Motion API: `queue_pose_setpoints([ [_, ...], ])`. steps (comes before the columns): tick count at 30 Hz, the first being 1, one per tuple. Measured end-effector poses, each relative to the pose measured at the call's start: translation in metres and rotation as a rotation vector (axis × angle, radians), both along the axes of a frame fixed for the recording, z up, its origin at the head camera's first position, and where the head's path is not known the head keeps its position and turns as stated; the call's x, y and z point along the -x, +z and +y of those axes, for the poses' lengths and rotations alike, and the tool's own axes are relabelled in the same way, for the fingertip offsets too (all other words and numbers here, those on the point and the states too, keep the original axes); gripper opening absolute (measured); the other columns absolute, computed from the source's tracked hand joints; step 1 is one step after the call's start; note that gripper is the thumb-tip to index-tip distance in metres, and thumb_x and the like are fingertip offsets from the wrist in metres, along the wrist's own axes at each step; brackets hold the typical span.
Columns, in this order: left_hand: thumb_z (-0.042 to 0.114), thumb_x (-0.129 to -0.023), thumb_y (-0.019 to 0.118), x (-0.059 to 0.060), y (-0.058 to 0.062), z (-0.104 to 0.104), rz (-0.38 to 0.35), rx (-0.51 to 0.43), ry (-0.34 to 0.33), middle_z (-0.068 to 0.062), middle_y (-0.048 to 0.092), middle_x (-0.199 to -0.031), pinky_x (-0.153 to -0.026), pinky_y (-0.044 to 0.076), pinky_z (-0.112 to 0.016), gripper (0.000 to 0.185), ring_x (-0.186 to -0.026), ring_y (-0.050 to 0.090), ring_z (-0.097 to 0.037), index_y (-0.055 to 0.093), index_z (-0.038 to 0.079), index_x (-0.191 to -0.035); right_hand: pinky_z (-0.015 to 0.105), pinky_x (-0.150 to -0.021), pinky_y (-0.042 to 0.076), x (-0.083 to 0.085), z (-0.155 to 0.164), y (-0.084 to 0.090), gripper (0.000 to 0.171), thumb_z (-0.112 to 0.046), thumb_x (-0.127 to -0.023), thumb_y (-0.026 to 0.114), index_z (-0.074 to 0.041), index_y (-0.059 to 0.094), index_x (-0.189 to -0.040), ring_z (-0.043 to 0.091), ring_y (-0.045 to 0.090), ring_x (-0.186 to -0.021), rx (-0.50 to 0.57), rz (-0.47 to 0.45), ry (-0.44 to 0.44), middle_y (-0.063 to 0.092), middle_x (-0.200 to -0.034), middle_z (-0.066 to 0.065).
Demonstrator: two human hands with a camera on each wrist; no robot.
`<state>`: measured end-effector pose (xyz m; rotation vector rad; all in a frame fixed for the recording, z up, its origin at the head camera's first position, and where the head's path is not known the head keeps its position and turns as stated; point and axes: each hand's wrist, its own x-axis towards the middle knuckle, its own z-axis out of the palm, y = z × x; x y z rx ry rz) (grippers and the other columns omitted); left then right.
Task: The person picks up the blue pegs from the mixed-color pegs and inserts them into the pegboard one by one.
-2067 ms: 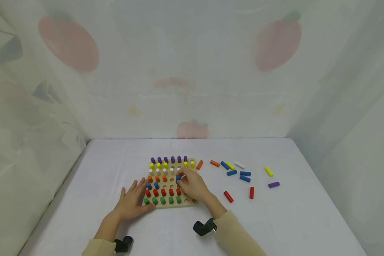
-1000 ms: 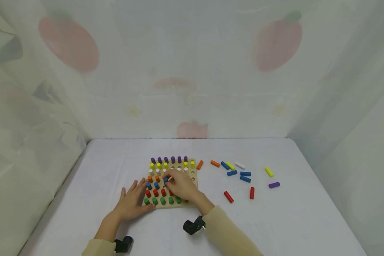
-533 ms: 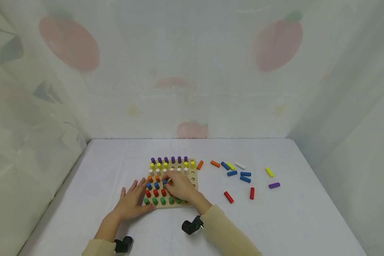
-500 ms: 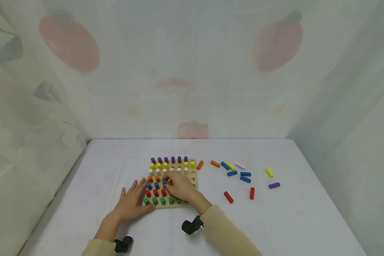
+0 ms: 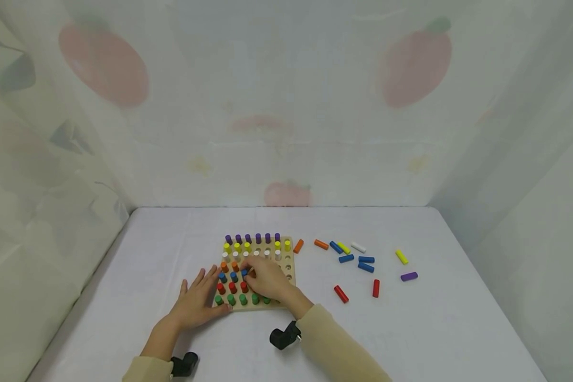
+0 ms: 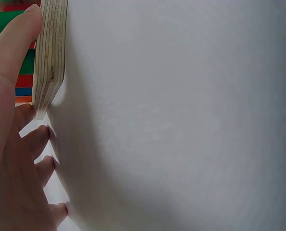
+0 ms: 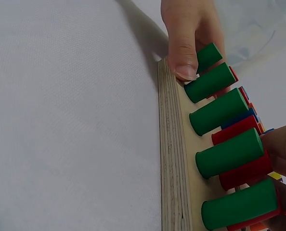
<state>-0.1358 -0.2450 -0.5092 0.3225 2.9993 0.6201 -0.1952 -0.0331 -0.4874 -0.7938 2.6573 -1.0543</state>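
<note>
The wooden pegboard (image 5: 283,265) carries rows of purple, yellow, white, orange, blue, red and green pegs. My left hand (image 5: 196,302) lies at its left side with fingers spread. In the left wrist view, the thumb (image 6: 22,38) presses on the front corner of the board (image 6: 50,53), by the green pegs. Thumb and index finger of my right hand (image 5: 269,278) pinch a blue peg (image 5: 244,272), upright beside two other blue pegs in their row. That hand covers part of the board's middle. In the right wrist view, green pegs (image 7: 220,113) stand along the front edge.
Loose pegs lie right of the board: an orange peg (image 5: 298,246) close to its edge, several blue pegs (image 5: 346,258), a white peg (image 5: 358,247), red pegs (image 5: 341,294), yellow pegs (image 5: 401,257) and a purple peg (image 5: 409,276). A white cloth covers the table (image 5: 434,329).
My right hand has carried the blue peg leftward over the board and lowered it at the blue row's third place. The left hand has stayed put.
</note>
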Motion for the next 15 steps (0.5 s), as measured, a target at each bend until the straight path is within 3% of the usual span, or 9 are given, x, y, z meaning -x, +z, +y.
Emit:
queue_pose_setpoints([
  [15, 0.065, -0.068, 0.066, 0.0007, 0.0008, 0.0007, -0.002, 0.005, 0.005, -0.013, 0.03, -0.149, -0.098, 0.006, -0.074, 0.098, -0.136, 0.021, -0.043, 0.033, 0.012, -0.143, 0.01, -0.061, 0.043, -0.0005, -0.0018, 0.001, 0.018, -0.018, -0.088, 0.061, -0.018, 0.061, -0.106, 0.001, 0.049, -0.072, -0.03, 0.038, -0.013, 0.058, -0.091, -0.01],
])
